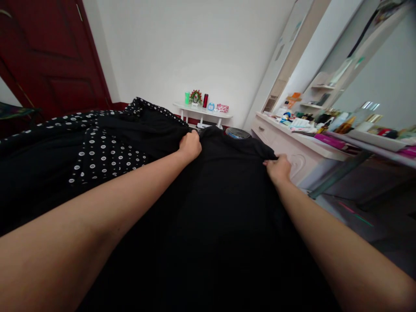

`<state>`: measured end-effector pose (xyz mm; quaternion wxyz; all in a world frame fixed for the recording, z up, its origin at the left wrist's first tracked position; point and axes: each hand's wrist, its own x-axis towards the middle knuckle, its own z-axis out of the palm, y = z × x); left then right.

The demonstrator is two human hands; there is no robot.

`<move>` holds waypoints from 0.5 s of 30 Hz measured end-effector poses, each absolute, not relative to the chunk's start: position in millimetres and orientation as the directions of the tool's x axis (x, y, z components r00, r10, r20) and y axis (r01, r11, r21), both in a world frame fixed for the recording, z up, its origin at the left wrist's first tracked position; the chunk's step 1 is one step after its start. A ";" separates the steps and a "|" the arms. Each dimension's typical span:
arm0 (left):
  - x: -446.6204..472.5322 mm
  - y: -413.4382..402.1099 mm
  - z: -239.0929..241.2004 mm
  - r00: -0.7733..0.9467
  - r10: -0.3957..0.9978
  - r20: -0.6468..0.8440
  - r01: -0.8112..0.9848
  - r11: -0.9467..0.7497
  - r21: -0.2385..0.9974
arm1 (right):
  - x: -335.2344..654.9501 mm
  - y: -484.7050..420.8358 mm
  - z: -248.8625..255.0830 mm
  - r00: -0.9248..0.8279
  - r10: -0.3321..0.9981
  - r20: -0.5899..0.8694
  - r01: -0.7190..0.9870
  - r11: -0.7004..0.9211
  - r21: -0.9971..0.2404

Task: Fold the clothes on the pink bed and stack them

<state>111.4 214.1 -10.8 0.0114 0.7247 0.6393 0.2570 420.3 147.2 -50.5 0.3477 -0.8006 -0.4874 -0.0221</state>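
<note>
A plain black garment [227,186] spreads out in front of me, from the bottom of the view up to the middle; its exact kind does not show. My left hand [191,145] is closed on its far edge near the centre. At the far right corner, my right hand [278,168] pinches the same cloth between thumb and fingers. The edge between the two hands is held stretched and slightly raised. Left of it lies black bedding with a white-dotted border [104,154], close beside my left forearm.
At the wall stands a white side table [204,110] with a green cup [186,97], a red cylinder [205,100] and small ornaments. On the right, a dressing table [292,141] crowded with bottles runs beneath a mirror [383,78]. A dark red door [48,56] is at the far left.
</note>
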 end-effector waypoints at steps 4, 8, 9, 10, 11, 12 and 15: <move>124.7 220.8 -49.5 0.164 0.963 0.214 0.949 -0.213 0.232 | 401.9 151.8 -75.9 0.339 0.908 0.248 0.928 -0.279 -0.245; 121.8 228.7 -73.1 0.271 0.956 0.110 0.942 -0.287 0.177 | 406.9 157.4 -84.8 0.308 0.951 -0.030 0.949 -0.309 -0.064; 120.1 228.2 -74.3 0.291 0.950 0.111 0.938 -0.307 0.162 | 408.0 158.0 -82.2 0.317 0.946 -0.066 0.946 -0.320 -0.044; 118.7 226.1 -74.0 0.311 0.942 0.124 0.934 -0.327 0.146 | 407.0 158.0 -77.9 0.332 0.939 -0.088 0.942 -0.335 -0.028; 117.6 222.0 -72.6 0.333 0.931 0.146 0.927 -0.352 0.131 | 403.1 157.0 -72.5 0.355 0.929 -0.108 0.934 -0.358 -0.010; 117.2 215.8 -70.4 0.357 0.918 0.174 0.918 -0.379 0.117 | 395.7 154.7 -66.7 0.386 0.914 -0.127 0.922 -0.388 0.012; 118.2 187.7 -64.3 0.458 0.847 0.270 0.865 -0.495 0.086 | 356.1 139.7 -53.4 0.446 0.891 -0.087 0.895 -0.442 0.061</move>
